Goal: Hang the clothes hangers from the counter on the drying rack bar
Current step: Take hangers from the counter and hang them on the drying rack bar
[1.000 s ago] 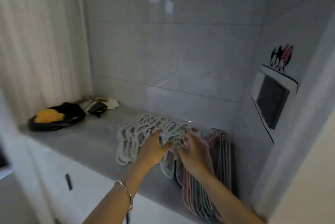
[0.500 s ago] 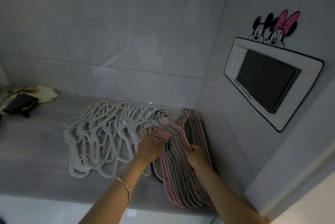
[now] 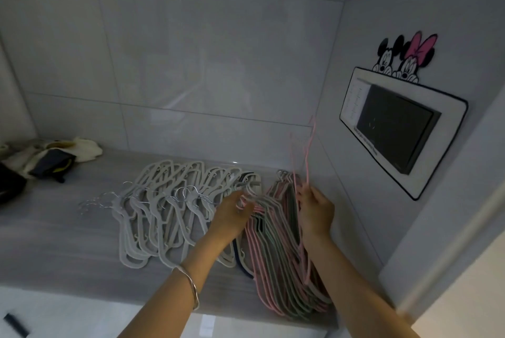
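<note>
A pile of pink and grey hangers [image 3: 276, 255] lies on the grey counter [image 3: 54, 242] in the right corner. Left of it spreads a fan of white hangers [image 3: 164, 206] with metal hooks. My right hand [image 3: 315, 213] grips a thin pink hanger [image 3: 308, 157] and holds it upright, lifted off the pile against the side wall. My left hand [image 3: 232, 214] lies on the hook ends where the two piles meet, its fingers curled round hanger necks. No drying rack bar is in view.
A bundle of cloth and dark items [image 3: 46, 157] lies at the counter's far left. A dark panel in a white frame with a cartoon-mouse sticker [image 3: 396, 124] hangs on the right wall. Tiled walls close the back and right side.
My right hand has risen from flat on the pile and now holds a pink hanger upright. The left hand has stayed at the hook ends. The view has moved in a little closer.
</note>
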### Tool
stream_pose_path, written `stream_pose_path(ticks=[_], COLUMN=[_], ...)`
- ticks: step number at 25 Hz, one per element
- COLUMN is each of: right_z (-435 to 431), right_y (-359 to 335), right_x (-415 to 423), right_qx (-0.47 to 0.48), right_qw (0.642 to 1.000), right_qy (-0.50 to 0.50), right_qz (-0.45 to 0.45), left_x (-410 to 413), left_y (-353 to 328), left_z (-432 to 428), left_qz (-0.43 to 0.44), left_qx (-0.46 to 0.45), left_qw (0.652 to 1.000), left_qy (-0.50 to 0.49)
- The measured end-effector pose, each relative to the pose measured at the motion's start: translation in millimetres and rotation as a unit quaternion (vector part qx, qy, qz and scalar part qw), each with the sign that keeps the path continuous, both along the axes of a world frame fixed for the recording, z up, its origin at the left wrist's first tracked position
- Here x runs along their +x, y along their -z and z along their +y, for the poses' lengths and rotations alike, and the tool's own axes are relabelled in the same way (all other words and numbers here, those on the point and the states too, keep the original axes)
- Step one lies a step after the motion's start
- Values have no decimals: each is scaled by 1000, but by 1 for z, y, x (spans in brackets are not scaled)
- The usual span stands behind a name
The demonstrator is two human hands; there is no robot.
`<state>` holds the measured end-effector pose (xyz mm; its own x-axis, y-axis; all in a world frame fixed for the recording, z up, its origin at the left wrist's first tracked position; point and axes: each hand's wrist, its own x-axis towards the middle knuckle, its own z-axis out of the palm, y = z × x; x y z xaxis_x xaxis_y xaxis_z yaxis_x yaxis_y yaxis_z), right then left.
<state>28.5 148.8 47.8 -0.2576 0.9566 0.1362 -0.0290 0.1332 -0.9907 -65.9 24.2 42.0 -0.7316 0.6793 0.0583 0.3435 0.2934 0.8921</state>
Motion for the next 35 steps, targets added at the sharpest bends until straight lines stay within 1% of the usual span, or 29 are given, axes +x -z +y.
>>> stream_pose_path(ticks=[2, 4, 5, 7, 10, 12, 14, 16, 17, 20, 21, 23, 25, 27, 30, 32, 35], right_z=[-18, -37, -47, -64, -94, -120, -148, -177, -193, -234, -245, -270, -294, -317, -348, -369, -405], right_y=[-24, -44, -52, -62, -68, -71, -70, -68, -68, -75, -81, -97, -114, -132, -159, -177, -201], right_x=[-1, -2, -2, 0, 9, 21, 39, 65, 84, 143, 164, 205, 244, 283, 342, 381, 432], right_qx=[-48, -70, -86, -149, -255, -297, -306, -285, -256, -134, -115, -103, -93, -50, 2, 4, -3], right_qw=[989, 966, 948, 898, 810, 756, 710, 681, 674, 672, 665, 634, 611, 595, 555, 525, 480], right_qy=[-96, -213, -272, -377, -488, -555, -617, -663, -684, -724, -734, -762, -780, -793, -813, -825, -843], right_qz=[100, 129, 140, 173, 200, 178, 146, 126, 113, 80, 76, 79, 95, 123, 175, 208, 242], left_x=[5, 10, 12, 22, 45, 71, 107, 149, 176, 262, 292, 356, 414, 470, 545, 591, 656], left_y=[-12, -25, -31, -43, -59, -67, -76, -81, -82, -92, -99, -117, -140, -165, -196, -213, -235], left_z=[-8, -20, -28, -50, -93, -126, -161, -195, -212, -257, -272, -302, -327, -346, -367, -384, -413], left_qz=[-3, -2, 4, 7, 3, -3, 0, 0, -11, -35, -31, -21, -17, 1, 61, 90, 95], left_qx=[15, 33, 38, 48, 63, 83, 91, 83, 83, 88, 69, 16, -47, -89, -90, -71, -46], left_qw=[1000, 998, 997, 994, 986, 971, 955, 938, 926, 899, 892, 880, 880, 878, 870, 863, 861], left_qy=[-23, -47, -63, -98, -156, -223, -282, -336, -368, -427, -446, -474, -473, -470, -481, -492, -498])
